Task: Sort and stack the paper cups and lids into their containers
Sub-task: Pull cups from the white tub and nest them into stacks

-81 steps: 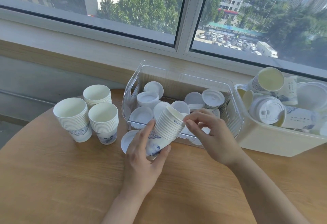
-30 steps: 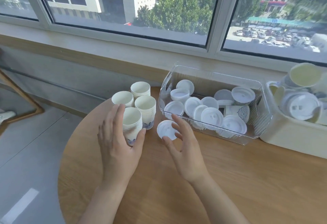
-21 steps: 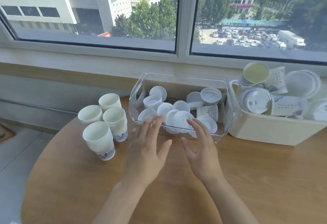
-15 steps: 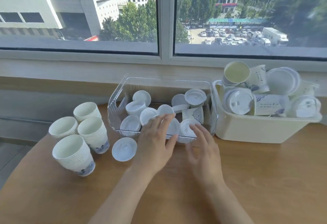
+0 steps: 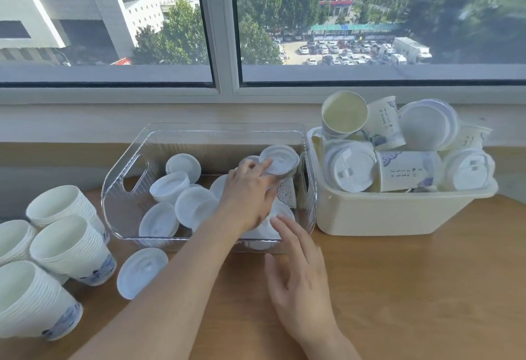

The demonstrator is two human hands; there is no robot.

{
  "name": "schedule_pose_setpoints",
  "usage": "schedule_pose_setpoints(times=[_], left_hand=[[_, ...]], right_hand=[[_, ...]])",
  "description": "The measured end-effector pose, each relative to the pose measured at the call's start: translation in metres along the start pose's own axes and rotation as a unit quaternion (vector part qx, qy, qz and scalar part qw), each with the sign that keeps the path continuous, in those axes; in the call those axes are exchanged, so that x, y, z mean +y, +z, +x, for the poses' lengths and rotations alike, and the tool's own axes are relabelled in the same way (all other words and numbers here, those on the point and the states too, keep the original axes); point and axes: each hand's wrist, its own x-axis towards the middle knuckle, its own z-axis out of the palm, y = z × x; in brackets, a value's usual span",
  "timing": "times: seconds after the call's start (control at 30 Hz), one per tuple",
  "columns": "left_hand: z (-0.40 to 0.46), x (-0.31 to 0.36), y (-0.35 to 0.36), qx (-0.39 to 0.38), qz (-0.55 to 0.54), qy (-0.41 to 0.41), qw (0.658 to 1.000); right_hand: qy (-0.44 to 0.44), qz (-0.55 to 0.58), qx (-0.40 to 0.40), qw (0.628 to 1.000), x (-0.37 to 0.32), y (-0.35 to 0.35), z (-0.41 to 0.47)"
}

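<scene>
Now a lidded cup (image 5: 280, 171) in the clear bin (image 5: 125, 177) is being gripped by the left hand (image 5: 247, 197), moved in since; the right hand (image 5: 299, 277) is being held open, so sorting is continuing.

- A clear plastic bin (image 5: 125, 189) with handle cutouts stands in the middle of the table, holding loose white lids (image 5: 195, 206) that lie flat or tilted.
- At its right end a lidded cup (image 5: 280, 160) with blue print leans on its side.
- A cream tub (image 5: 398, 211) just right of the bin is heaped with tipped cups and lids.
- Four stacks of white paper cups (image 5: 65, 243) stand upright at the left.
- One lid (image 5: 142, 271) lies on the table near the bin.
</scene>
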Motion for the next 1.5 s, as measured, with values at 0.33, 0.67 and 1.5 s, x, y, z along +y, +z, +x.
schedule_pose_setpoints(times=[0.33,0.67,1.5], left_hand=[[-0.022,-0.030,-0.006,0.109,0.023,-0.011,0.994],[-0.043,-0.053,-0.020,0.129,-0.046,-0.038,0.990],[-0.026,-0.026,-0.040,0.218,-0.236,-0.002,0.947]], right_hand=[[0.019,0.020,-0.005,1.000,-0.004,0.000,0.000],[0.018,0.011,-0.015,1.000,-0.004,0.001,-0.002],[0.030,0.047,0.014,0.998,-0.002,0.001,-0.001]])
